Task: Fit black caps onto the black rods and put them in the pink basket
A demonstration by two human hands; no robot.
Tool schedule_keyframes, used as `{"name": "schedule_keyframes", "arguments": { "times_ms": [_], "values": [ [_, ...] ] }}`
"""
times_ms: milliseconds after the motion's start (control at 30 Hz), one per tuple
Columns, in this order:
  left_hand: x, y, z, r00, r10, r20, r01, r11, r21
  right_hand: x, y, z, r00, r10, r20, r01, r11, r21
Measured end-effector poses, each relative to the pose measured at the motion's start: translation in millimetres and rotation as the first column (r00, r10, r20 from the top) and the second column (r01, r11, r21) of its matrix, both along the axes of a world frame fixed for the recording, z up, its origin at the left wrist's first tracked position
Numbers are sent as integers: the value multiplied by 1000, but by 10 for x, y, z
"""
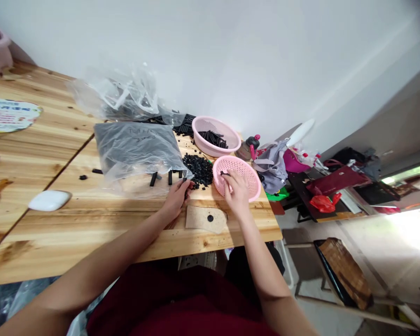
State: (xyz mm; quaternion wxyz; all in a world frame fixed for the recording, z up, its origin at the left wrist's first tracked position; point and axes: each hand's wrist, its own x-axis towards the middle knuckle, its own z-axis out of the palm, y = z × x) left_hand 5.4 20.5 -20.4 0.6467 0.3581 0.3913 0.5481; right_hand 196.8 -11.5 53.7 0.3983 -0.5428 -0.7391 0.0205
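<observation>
Our right hand (236,187) pinched a black bit (224,173) over the near basket (255,185); our left hand (177,198), at its eight o'clock, held a dark piece (186,190).

A plain pale wall (210,56) rises behind the tabletop (126,238), whose light, knotty wooden boards show a dark seam. Beyond its right end stands a low dark table (298,183) above a greyish floor (357,233). Strong light (418,233), perhaps daylight, washes out the far right edge.
</observation>
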Motion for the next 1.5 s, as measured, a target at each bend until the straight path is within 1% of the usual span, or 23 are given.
{"name": "schedule_keyframes", "arguments": {
  "times_ms": [100,167,233,267,333,400,467,500,567,667,733,800,867,933,967,1000,1033,1100,1133,1200,1267,1367,1500],
  "values": [
    [-1,15,-5,997,-75,-10,75,997,24,-201,83,-223,965,12,263,35,984,-173],
    [4,-19,0,990,-120,-71,127,987,101,-351,135,-392,894,12,448,137,944,-299],
    [4,-53,-2,977,-137,-166,165,972,166,-440,192,-502,816,16,578,236,904,-358],
    [3,-64,-7,964,-135,-228,180,966,187,-454,218,-532,793,26,608,256,892,-372],
    [-2,-69,-22,929,-100,-355,195,951,242,-435,249,-556,787,39,616,250,892,-376],
    [-4,-58,-37,899,-27,-438,185,928,324,-384,247,-556,811,39,584,214,909,-357],
    [-1,-46,-42,888,35,-459,164,908,386,-342,226,-553,842,42,538,166,928,-333],
    [2,-44,-39,889,35,-457,160,910,381,-332,217,-556,855,53,515,138,935,-326],
    [6,-53,-19,909,-27,-417,159,945,285,-336,220,-568,873,81,482,94,939,-330],
    [6,-80,26,956,-175,-234,197,977,76,-375,272,-600,875,96,475,100,923,-371],
    [-1,-91,51,966,-225,-126,229,973,15,-387,307,-618,883,93,461,106,916,-388],
    [-11,-93,67,969,-230,-88,232,973,13,-369,307,-625,916,109,387,46,927,-372],
    [-23,-93,82,971,-225,-85,227,974,16,-322,256,-621,965,129,227,-47,941,-334],
    [-33,-97,101,974,-211,-83,213,977,21,-264,161,-607,993,113,-23,-115,936,-332],
    [-36,-101,113,976,-202,-81,205,978,25,-238,104,-598,980,82,-180,-142,926,-351],
    [-39,-107,128,978,-195,-77,197,980,28,-216,45,-589,937,40,-346,-178,910,-374],
    [-41,-114,142,980,-188,-70,190,981,29,-201,-13,-581,864,-6,-504,-222,893,-391],
    [-43,-128,170,981,-189,-47,190,982,19,-187,-112,-573,668,-80,-740,-313,872,-377],
    [-44,-133,181,980,-195,-35,195,981,10,-188,-150,-575,580,-100,-809,-346,868,-355],
    [-44,-140,194,979,-203,-22,203,979,-3,-197,-200,-589,470,-118,-875,-376,870,-320],
    [-42,-142,197,981,-193,-25,193,981,-11,-211,-222,-606,430,-126,-894,-377,875,-304],
    [-37,-141,193,985,-165,-49,164,986,-22,-231,-230,-613,425,-140,-894,-366,877,-311],
    [-25,-148,190,984,-154,-87,153,988,-12,-252,-239,-595,455,-152,-877,-311,896,-316]
  ]
}}
